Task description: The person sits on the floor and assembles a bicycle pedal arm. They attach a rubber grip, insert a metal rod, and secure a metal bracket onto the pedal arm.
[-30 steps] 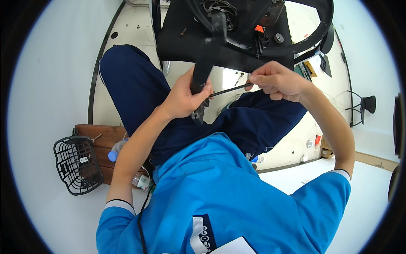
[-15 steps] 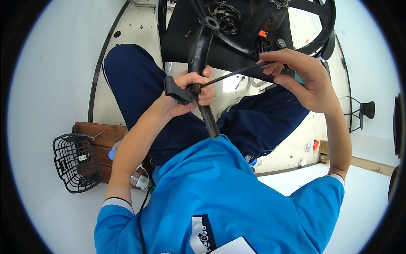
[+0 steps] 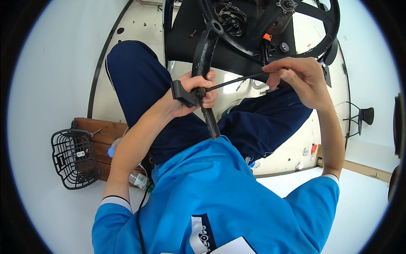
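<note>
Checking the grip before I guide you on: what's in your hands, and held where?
Left hand: a curved black fork-like part, gripped around its middle. Right hand: a slim black rod, held near its outer end.

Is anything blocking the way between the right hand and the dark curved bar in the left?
Nothing visible blocks it. The right hand holds a thin black rod, which spans the gap to the left hand on the dark curved bar.
</note>
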A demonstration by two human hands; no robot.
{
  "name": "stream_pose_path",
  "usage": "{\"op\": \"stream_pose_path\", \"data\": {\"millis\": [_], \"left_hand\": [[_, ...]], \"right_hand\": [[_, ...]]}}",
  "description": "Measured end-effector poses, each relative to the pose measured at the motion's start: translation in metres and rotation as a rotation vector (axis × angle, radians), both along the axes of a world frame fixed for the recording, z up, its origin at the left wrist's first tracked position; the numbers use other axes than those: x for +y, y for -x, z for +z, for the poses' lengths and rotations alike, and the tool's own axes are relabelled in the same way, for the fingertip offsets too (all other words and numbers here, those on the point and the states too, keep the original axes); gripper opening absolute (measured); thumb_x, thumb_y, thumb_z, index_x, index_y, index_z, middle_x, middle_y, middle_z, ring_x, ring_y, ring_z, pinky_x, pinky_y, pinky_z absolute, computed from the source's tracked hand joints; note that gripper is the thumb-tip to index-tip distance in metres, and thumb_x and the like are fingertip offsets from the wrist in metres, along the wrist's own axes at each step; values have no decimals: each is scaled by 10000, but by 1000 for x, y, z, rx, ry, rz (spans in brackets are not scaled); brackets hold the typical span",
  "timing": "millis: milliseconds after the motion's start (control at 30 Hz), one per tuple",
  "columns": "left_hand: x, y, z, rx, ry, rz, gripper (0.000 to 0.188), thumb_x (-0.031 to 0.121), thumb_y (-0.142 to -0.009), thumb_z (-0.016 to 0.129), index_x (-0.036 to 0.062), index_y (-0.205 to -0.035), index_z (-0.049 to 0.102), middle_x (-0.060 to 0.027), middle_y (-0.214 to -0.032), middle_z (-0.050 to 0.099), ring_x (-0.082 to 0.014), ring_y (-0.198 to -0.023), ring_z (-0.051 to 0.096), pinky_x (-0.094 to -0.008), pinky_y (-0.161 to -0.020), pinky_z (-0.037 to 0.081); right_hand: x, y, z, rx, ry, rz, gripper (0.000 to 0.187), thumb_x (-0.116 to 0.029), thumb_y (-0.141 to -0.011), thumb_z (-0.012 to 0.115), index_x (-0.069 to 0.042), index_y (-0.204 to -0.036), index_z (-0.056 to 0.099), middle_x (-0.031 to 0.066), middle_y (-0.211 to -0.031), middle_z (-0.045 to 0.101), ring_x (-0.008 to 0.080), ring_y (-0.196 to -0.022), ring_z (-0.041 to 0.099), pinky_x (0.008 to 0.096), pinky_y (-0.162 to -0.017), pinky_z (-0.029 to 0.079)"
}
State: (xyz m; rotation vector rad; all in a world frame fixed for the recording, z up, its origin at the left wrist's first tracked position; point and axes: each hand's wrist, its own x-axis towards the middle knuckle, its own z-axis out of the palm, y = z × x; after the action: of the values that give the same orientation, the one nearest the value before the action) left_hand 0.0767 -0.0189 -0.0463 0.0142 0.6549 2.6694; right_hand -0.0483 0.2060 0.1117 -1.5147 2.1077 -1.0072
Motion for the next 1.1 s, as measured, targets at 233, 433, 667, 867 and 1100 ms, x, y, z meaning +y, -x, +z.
{"op": "stream_pose_path", "data": {"millis": [233,433,667,867,1100], "left_hand": [[6,-1,-1,-22,92,71,152,92,-880,563,113,-944,427,-27,-688,471,-137,-603,482,-292,-560,396],[8,1,-6,-13,143,123,142,66,-881,557,105,-944,436,-31,-724,462,-151,-657,513,-303,-588,436],[4,7,3,88,205,193,147,180,-922,506,79,-1018,460,-116,-835,576,-208,-725,577,-336,-650,479],[5,5,-5,144,256,179,270,243,-972,437,31,-1139,435,-180,-887,606,-233,-703,617,-356,-658,516],[5,7,-1,173,241,180,268,294,-991,421,40,-1073,436,-163,-829,598,-224,-634,608,-345,-613,513]], "right_hand": [[6,0,-16,-207,-42,-177,353,-258,-1015,513,41,-977,696,81,-694,673,124,-608,677,219,-578,547],[6,3,-27,-332,-54,-292,386,-296,-1021,501,46,-981,676,89,-666,667,128,-559,669,214,-553,542],[11,17,-41,-523,-17,-412,362,-279,-1033,472,42,-1017,638,89,-752,660,125,-631,645,236,-632,534],[25,24,-80,-430,-59,-421,317,-243,-1013,521,52,-1038,634,71,-774,640,100,-675,613,231,-656,514],[29,19,-89,-907,237,-328,516,-350,-1054,363,109,-1143,582,140,-811,636,191,-745,623,315,-743,507]]}}
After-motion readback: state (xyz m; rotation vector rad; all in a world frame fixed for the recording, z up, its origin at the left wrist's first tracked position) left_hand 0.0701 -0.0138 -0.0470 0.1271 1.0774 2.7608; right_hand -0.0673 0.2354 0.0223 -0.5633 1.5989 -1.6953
